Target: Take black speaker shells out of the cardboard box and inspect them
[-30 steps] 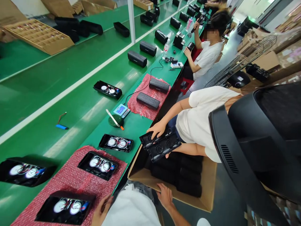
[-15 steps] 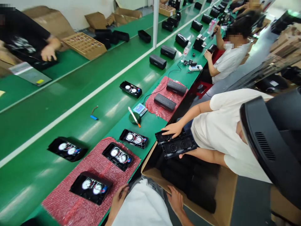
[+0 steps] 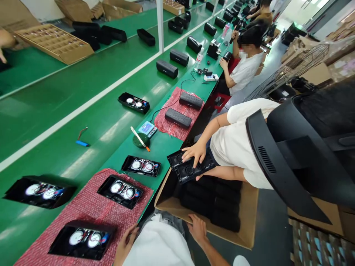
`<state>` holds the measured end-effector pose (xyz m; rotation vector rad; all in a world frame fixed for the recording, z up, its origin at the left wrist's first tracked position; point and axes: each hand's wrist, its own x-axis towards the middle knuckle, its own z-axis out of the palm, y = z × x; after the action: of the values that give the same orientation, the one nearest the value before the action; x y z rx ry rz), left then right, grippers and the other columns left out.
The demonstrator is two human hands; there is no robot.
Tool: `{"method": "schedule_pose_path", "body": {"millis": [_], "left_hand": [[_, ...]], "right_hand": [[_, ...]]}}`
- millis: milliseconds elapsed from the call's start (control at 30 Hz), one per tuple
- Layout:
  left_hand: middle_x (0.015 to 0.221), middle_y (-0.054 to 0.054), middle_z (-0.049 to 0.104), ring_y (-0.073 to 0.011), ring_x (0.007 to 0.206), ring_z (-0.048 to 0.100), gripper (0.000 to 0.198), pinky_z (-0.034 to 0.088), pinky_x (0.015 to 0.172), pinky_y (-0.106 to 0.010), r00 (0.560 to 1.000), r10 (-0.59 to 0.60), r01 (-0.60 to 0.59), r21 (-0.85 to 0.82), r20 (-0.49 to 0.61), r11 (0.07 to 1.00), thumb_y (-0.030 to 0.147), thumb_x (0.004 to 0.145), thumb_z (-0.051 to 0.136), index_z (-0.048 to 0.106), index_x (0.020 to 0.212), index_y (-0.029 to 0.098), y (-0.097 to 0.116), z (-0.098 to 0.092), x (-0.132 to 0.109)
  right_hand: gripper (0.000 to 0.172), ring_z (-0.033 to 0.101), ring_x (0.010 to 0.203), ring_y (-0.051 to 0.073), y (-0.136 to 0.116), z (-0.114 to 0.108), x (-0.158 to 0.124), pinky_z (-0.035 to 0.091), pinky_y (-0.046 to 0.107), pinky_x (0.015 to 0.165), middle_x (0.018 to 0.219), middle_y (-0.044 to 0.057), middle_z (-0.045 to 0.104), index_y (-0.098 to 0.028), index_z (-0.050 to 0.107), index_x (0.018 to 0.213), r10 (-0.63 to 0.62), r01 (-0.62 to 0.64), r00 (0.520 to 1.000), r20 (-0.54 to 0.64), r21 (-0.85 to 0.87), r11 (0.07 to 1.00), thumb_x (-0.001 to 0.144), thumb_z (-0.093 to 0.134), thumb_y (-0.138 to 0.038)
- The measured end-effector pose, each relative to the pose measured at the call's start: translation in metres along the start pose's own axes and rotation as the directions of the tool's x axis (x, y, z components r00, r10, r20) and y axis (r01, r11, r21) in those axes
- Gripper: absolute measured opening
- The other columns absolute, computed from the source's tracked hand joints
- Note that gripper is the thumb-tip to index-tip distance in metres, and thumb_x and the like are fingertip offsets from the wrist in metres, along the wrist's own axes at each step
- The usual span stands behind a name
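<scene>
My left hand (image 3: 125,242) is low in the view, beside the table's front edge and the red bubble wrap; its fingers are loosely bent and nothing shows in them. My right hand (image 3: 198,229) has its fingers hooked over the near rim of a cardboard box (image 3: 246,236) packed with black parts. On the bubble wrap (image 3: 91,199) lie two open black speaker housings (image 3: 120,190) with round silver magnets and coloured wires. A similar speaker panel (image 3: 141,166) rests on bare green tabletop just beyond. Across the box, a co-worker's hands hold two black speaker panels (image 3: 191,168).
Another open housing (image 3: 40,190) lies on the green belt (image 3: 91,159), as does a blue battery (image 3: 82,143). A small meter (image 3: 148,128) and a pen (image 3: 140,138) on a green round holder are farther along. The capped co-worker (image 3: 244,144) stands close at right.
My view has swung right, so the table things sit farther left. The co-worker's upper hand has shifted over the panels. My hands keep nearly the same places.
</scene>
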<state>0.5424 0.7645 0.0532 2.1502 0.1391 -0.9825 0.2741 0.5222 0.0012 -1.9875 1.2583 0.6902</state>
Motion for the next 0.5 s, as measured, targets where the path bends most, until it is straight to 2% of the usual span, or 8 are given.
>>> {"method": "schedule_pose_path", "body": {"millis": [133, 200, 333, 500], "left_hand": [[0.112, -0.012, 0.081, -0.034, 0.111, 0.077, 0.091, 0.057, 0.11, -0.05, 0.999, -0.015, 0.015, -0.005, 0.048, 1.0, 0.096, 0.068, 0.06, 0.069, 0.117, 0.019, 0.006, -0.003, 0.003], [0.114, -0.011, 0.08, -0.0331, 0.115, 0.076, 0.085, 0.055, 0.112, -0.048, 0.999, -0.022, 0.022, 0.003, 0.035, 1.0, 0.093, 0.074, 0.056, 0.067, 0.118, 0.021, 0.01, -0.001, 0.002], [0.119, -0.013, 0.078, -0.0323, 0.117, 0.074, 0.079, 0.051, 0.116, -0.051, 0.999, -0.018, 0.017, 0.032, 0.032, 0.999, 0.085, 0.082, 0.054, 0.066, 0.122, 0.018, 0.019, 0.004, -0.005], [0.12, -0.016, 0.077, -0.032, 0.114, 0.074, 0.063, 0.054, 0.111, -0.051, 0.999, 0.006, -0.007, 0.038, 0.036, 0.999, 0.065, 0.092, 0.052, 0.064, 0.124, 0.014, 0.029, 0.007, -0.012]], "right_hand": [[0.037, 0.07, 0.121, 0.027, -0.003, -0.004, -0.003, 0.055, 0.05, 0.109, 0.136, 0.008, 0.072, -0.025, 0.067, 0.137, -0.029, 0.029, 0.999, -0.023, 0.011, 1.0, 0.1, 0.068, -0.024], [0.036, 0.071, 0.119, 0.027, -0.003, -0.006, -0.004, 0.055, 0.049, 0.107, 0.133, 0.007, 0.074, -0.026, 0.069, 0.135, -0.029, 0.029, 0.999, -0.024, 0.018, 0.999, 0.099, 0.069, -0.024], [0.038, 0.071, 0.119, 0.028, -0.002, -0.008, -0.003, 0.054, 0.048, 0.107, 0.135, 0.005, 0.074, -0.028, 0.07, 0.134, -0.015, 0.015, 1.0, -0.026, 0.028, 0.999, 0.096, 0.07, -0.025], [0.036, 0.07, 0.119, 0.028, -0.001, -0.011, -0.004, 0.053, 0.047, 0.107, 0.135, 0.006, 0.073, -0.026, 0.07, 0.134, -0.004, 0.004, 1.0, -0.019, 0.032, 0.999, 0.098, 0.069, -0.028]]}}
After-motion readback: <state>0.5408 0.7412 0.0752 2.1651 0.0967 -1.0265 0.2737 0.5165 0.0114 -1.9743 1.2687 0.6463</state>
